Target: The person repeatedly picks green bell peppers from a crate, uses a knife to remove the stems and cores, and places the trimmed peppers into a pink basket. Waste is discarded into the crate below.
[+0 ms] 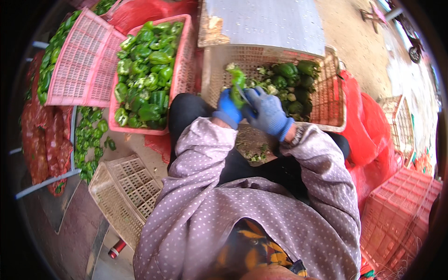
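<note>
My left hand (229,107), in a blue knit glove, grips a long light-green pepper (237,77) that points away from me. In my right hand (266,111), also gloved, is a small knife whose blade (242,93) lies against the pepper's side. Both hands meet over the near edge of a worn plastic crate (214,70). Inside its right part are several dark green bell peppers (286,70), with pale cut-out cores (271,89) beside them. The knife's handle is hidden by my right fingers.
To the left, a pink crate (190,52) is heaped with cut green peppers (148,70). A pale board (262,24) covers the work crate's far side. A tilted beige crate (126,192), loose peppers (92,136), red sacking (364,122) and a red crate (395,217) surround me.
</note>
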A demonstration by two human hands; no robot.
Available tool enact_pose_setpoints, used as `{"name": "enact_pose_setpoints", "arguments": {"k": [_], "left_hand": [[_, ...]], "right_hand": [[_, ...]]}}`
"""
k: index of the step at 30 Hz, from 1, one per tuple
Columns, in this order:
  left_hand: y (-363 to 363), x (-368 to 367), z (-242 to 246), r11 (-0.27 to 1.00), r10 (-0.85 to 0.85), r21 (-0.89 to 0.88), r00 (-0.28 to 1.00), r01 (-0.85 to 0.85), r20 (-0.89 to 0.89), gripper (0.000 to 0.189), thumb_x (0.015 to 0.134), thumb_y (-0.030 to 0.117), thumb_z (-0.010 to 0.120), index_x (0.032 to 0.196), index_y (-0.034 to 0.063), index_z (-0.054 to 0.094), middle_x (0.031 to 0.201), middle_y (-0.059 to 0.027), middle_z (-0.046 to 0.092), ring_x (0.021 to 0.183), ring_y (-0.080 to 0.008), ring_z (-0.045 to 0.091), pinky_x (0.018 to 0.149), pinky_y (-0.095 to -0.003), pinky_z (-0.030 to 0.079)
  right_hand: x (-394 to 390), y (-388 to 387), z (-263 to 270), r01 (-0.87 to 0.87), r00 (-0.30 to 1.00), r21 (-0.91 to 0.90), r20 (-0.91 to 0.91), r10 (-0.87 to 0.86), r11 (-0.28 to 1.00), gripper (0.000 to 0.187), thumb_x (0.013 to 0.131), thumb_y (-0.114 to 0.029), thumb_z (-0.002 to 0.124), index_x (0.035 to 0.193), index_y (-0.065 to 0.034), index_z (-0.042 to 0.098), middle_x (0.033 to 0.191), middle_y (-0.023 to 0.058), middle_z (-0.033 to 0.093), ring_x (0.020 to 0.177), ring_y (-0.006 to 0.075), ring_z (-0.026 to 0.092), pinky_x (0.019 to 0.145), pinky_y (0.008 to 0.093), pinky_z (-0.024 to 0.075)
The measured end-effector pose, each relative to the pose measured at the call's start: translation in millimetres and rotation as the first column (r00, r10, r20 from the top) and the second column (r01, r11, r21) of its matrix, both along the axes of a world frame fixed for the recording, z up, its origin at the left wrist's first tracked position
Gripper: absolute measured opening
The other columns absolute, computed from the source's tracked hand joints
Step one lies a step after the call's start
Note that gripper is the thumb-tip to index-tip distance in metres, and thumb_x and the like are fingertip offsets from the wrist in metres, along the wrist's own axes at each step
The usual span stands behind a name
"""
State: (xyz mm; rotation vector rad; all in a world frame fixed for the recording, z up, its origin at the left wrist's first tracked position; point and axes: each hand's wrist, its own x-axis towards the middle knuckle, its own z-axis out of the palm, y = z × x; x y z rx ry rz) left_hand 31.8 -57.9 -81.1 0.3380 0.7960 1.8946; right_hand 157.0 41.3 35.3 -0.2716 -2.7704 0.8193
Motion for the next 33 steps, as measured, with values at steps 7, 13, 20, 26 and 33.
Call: {"name": "enact_pose_setpoints", "arguments": {"k": [7, 13, 20, 26, 33], "left_hand": [[18, 1, 23, 0.932, 0.345, -0.241, 0.873, -0.273, 0.344, 0.026, 0.100, 0.030, 0.046, 0.097, 0.0088, 0.061, 0.086, -0.0092, 0.063, 0.076, -0.0230, 0.062, 0.071, -0.0357, 0.052], [24, 9, 33, 0.910, 0.358, -0.318, 0.893, -0.267, 0.273, 0.031, 0.099, 0.031, 0.043, 0.097, 0.0072, 0.062, 0.079, -0.0077, 0.064, 0.066, -0.0234, 0.063, 0.057, -0.0364, 0.052], [-8, -21, 80, 0.953, 0.299, -0.047, 0.954, -0.300, -0.030, 0.037, 0.094, 0.044, 0.052, 0.085, 0.0089, 0.061, 0.065, -0.0100, 0.058, 0.060, -0.0269, 0.061, 0.056, -0.0409, 0.052], [-127, -170, 124, 0.483, 0.584, 0.176, 0.165, -0.858, -0.795, 0.034, 0.094, 0.012, 0.052, 0.126, 0.0056, 0.060, 0.115, -0.0064, 0.064, 0.102, -0.0154, 0.058, 0.090, -0.0299, 0.045], [-164, -212, 116, 0.034, -0.605, 0.164, -0.151, -0.986, -0.782, 0.041, 0.092, 0.024, 0.062, 0.129, 0.0070, 0.057, 0.113, -0.0188, 0.065, 0.101, -0.0339, 0.060, 0.093, -0.0442, 0.046]], "right_hand": [[-18, -8, -22, 0.230, 0.973, -0.256, 0.034, -0.229, 0.939, 0.024, 0.081, -0.022, 0.065, 0.098, -0.0072, 0.055, 0.094, 0.0195, 0.062, 0.079, 0.0420, 0.064, 0.069, 0.0497, 0.0519], [-28, 6, -15, 0.274, 0.925, -0.930, 0.184, -0.332, 0.247, 0.011, 0.085, -0.011, 0.061, 0.093, -0.0034, 0.062, 0.072, 0.0088, 0.063, 0.055, 0.0211, 0.060, 0.050, 0.0338, 0.0496], [-9, 91, -10, 0.172, 0.957, -0.555, -0.102, -0.272, 0.814, 0.035, 0.092, -0.029, 0.067, 0.113, -0.0027, 0.062, 0.090, 0.0089, 0.070, 0.074, 0.0181, 0.066, 0.066, 0.0310, 0.0551], [53, 141, -22, 0.269, 0.865, -0.177, 0.477, -0.157, 0.947, 0.028, 0.083, -0.028, 0.071, 0.088, -0.0011, 0.063, 0.073, 0.0115, 0.065, 0.071, 0.0221, 0.064, 0.065, 0.0410, 0.0480], [143, 126, 27, 0.407, 0.829, -0.107, 0.461, -0.317, 0.907, 0.019, 0.084, -0.021, 0.066, 0.094, -0.0049, 0.062, 0.070, 0.0173, 0.062, 0.066, 0.0340, 0.063, 0.062, 0.0420, 0.0481]]}}
